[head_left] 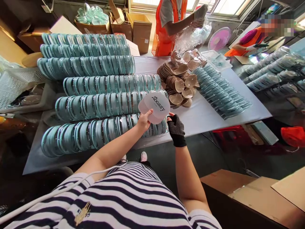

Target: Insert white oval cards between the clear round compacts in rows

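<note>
My left hand (143, 121) and my right hand (176, 128), which wears a black dotted fingerless glove, hold between them a clear round plastic case with a white card (156, 106) printed "Sbeauty". The case hovers over the near end of long rows of teal-rimmed clear cases (95, 109) laid overlapping on the white table (205, 114). A heap of beige cup-shaped pads (179, 84) lies just beyond the case, with another row of cases (220, 89) to its right.
A person in an orange vest (168, 27) stands at the table's far side handling plastic bags. Another person sits at the far right. Cardboard boxes (140, 30) stand behind the table, a white basket (16, 84) at left, a brown carton (259, 197) at my lower right.
</note>
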`<state>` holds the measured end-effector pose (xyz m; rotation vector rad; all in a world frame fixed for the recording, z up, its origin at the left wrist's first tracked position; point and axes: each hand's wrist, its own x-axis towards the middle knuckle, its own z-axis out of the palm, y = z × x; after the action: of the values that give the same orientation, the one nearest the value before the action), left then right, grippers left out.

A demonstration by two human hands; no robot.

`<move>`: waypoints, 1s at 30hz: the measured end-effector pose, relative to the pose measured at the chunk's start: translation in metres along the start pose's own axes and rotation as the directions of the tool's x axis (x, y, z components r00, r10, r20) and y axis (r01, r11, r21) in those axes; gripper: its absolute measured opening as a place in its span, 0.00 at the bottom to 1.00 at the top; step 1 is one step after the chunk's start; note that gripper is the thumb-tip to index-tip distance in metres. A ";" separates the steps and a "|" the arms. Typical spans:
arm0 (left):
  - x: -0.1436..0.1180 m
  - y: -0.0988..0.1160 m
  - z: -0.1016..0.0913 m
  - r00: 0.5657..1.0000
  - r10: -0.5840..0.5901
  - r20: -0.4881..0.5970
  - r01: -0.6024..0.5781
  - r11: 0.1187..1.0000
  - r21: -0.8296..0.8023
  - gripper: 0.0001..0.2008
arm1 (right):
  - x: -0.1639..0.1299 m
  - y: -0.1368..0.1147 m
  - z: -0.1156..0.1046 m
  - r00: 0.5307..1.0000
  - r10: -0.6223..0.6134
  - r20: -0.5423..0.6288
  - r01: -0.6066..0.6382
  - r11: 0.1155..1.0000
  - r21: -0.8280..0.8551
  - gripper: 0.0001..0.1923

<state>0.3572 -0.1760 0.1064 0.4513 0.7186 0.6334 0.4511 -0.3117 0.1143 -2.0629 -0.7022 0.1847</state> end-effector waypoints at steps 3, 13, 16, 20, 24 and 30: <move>-0.011 0.002 -0.007 0.998 -0.024 0.065 0.019 0.996 0.091 0.21 | -0.011 0.001 0.009 0.999 0.030 -0.025 -0.027 0.993 0.112 0.32; -0.028 0.011 -0.011 0.987 0.093 0.128 -0.117 0.974 0.194 0.20 | -0.033 -0.021 0.017 0.916 -0.359 -0.182 0.266 0.879 -0.395 0.39; -0.029 0.008 -0.011 0.994 0.072 0.088 -0.088 0.975 0.202 0.19 | -0.034 -0.025 0.023 0.912 -0.392 -0.121 0.320 0.865 -0.386 0.34; -0.027 0.006 -0.013 0.998 -0.018 0.057 0.010 0.992 0.128 0.20 | -0.039 -0.025 0.012 0.960 -0.242 -0.143 0.188 0.931 -0.313 0.24; -0.014 0.018 -0.015 0.998 -0.015 -0.056 0.016 1.000 0.010 0.17 | -0.078 -0.004 -0.025 0.925 -0.042 -0.377 -0.120 0.911 -0.396 0.28; 0.005 0.027 -0.020 0.994 -0.035 -0.102 0.026 0.996 -0.086 0.14 | -0.147 0.024 -0.023 0.963 -0.106 0.248 0.208 0.874 -0.438 0.22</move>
<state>0.3355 -0.1495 0.1066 0.3304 0.7924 0.6594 0.3481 -0.4189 0.0877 -2.4450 -1.1359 0.1607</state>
